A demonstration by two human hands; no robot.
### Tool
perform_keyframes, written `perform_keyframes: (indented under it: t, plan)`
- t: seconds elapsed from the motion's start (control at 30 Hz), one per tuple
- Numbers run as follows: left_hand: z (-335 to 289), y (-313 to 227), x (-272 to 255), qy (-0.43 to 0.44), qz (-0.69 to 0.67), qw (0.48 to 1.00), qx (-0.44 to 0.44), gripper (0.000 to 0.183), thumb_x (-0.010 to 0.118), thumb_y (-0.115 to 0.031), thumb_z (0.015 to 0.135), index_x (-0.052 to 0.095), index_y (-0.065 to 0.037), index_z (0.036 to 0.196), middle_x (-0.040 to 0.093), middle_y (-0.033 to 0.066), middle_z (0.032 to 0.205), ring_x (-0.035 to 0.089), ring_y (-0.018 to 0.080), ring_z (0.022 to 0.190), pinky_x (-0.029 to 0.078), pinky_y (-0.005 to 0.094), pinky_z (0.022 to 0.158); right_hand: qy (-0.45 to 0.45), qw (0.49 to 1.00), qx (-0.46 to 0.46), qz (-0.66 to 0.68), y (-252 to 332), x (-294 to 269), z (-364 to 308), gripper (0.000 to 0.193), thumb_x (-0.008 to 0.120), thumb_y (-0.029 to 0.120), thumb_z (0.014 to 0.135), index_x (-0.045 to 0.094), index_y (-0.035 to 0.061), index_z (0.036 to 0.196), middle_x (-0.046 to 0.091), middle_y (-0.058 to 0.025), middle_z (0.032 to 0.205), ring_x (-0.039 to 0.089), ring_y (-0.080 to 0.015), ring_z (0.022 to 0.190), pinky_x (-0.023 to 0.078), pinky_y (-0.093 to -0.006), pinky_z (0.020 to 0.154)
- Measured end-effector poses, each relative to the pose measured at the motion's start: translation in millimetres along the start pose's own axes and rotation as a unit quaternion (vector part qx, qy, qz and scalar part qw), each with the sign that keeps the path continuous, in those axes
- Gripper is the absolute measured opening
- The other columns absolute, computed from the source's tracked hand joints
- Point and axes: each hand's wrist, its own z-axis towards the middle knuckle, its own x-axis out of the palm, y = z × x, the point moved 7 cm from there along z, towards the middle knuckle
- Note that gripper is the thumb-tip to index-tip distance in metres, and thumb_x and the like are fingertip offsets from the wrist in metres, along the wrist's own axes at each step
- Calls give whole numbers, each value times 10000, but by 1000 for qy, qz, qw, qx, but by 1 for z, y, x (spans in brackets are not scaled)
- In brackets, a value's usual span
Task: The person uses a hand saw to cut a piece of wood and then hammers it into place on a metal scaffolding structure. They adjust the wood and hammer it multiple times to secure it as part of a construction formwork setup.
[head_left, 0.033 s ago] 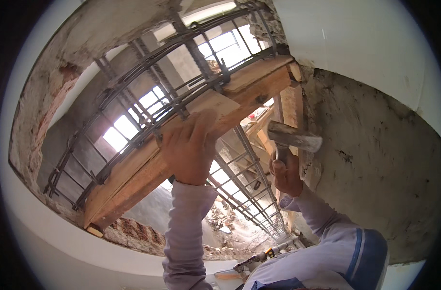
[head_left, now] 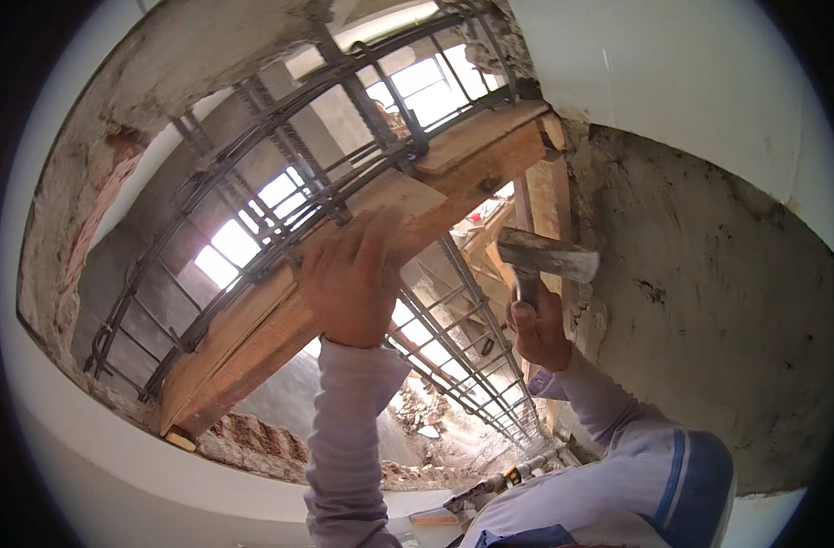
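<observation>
A long wooden beam, made of boards, slants across a broken-out wall opening. Along its upper edge runs a cage of steel reinforcing bars. My left hand is closed over the beam near its middle, fingers hooked across the top edge beside a short flat board; the thumb is hidden. To the right and just below the beam, my right hand grips a hammer by its handle, close under the head. The hammer's thick, worn head lies sideways, apart from the beam.
Below the beam, a second rebar cage slopes down toward rubble. An upright timber meets the beam's right end. Rough grey plaster covers the right wall. Broken brickwork edges the opening.
The picture has shifted very slightly, with the hammer and both hands a little further left in it. Both hands keep their holds.
</observation>
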Motion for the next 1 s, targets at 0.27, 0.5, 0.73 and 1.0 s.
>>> perform_keyframes:
  t: [0.27,0.5,0.73,1.0]
  plan:
    - [29,14,-28,-37,-76,985,-147,188,602,-178,852,668,-38,958,688,105,880,677,258,782,533,341,657,31,997,69,-33,-14,-12,-29,320,500,200,906,490,-80,1060,489,-156,581,494,-306,465,359,-403,469]
    - [-6,-24,-73,-109,-152,982,32,178,533,-127,908,626,8,978,670,181,926,669,337,865,555,387,706,15,995,95,-10,-28,-23,-31,339,494,274,919,510,-41,1041,475,-108,595,479,-211,490,349,-345,477]
    - [-101,-17,-133,-93,-285,954,8,167,624,-105,813,632,25,919,673,179,858,677,351,824,584,395,659,142,948,142,246,-14,36,-49,348,534,340,912,539,4,1000,483,22,647,417,-61,542,366,-254,498]
    - [-219,-67,-146,171,-244,940,-166,171,665,-35,700,691,-70,865,689,62,897,673,268,923,576,331,728,324,875,286,217,4,102,-90,336,668,242,834,642,-10,1056,638,-59,762,534,-66,551,420,-216,487]
